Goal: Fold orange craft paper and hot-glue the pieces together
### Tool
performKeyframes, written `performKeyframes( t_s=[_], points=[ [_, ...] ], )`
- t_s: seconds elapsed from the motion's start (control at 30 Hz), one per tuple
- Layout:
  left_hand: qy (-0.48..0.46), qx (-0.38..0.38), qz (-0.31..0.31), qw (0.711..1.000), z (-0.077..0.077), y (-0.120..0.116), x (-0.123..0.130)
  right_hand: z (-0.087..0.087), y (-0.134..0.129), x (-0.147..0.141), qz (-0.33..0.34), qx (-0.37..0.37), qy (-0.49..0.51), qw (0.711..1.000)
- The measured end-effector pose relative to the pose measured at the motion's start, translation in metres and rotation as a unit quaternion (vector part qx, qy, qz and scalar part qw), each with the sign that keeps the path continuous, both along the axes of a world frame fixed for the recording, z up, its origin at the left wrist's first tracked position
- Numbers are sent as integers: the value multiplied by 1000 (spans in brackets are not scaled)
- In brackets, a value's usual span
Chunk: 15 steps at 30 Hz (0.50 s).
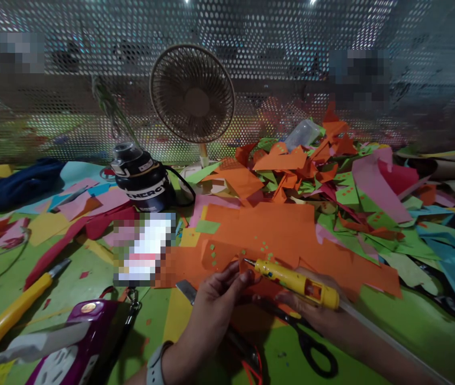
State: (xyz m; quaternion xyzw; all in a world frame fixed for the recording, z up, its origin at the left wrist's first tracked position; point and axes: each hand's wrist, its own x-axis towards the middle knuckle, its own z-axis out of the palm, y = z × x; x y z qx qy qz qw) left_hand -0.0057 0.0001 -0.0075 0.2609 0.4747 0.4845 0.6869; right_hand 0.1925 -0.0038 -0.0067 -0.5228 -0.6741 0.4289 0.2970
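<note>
My left hand [219, 297] is closed, its thumb and fingertips pinching a small folded piece of orange paper [242, 264]. My right hand [316, 307] is wrapped round a yellow pen-style glue gun [297, 282] with a long translucent glue stick [388, 342] running out of its back. The gun's metal nozzle points left, right by the pinched paper. Below both hands spreads a large orange paper sheet [267, 230] dotted with tiny green paper squares [213, 255]. Black-handled scissors [318, 355] lie under my right hand, their blades partly hidden.
At left are a yellow-handled tool [14, 315], a purple power strip [78, 337] and a blurred-out phone [147, 248]. A black bottle [143, 182] and a fan [195, 96] stand behind. Heaped paper scraps [292, 166] fill the back right, before a perforated metal panel [271, 37].
</note>
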Motion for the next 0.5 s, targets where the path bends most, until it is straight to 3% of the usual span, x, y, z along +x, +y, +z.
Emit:
performKeyframes(
  t_s=[0.17, 0.3, 0.4, 0.5],
  points=[
    [86, 46, 1, 995, 3, 1, -1, 6, 1, -2, -13, -12, -12, 1000],
    [161, 104, 1, 981, -8, -1, -4, 12, 0, 1, 1, 7, -75, 997],
    [268, 191, -11, 944, -21, -5, -12, 15, 1, 4, 31, 121, -158, 979],
    [350, 286, 2, 892, -22, -6, -20, 11, 2, 8, 78, 263, -217, 937]
  ],
)
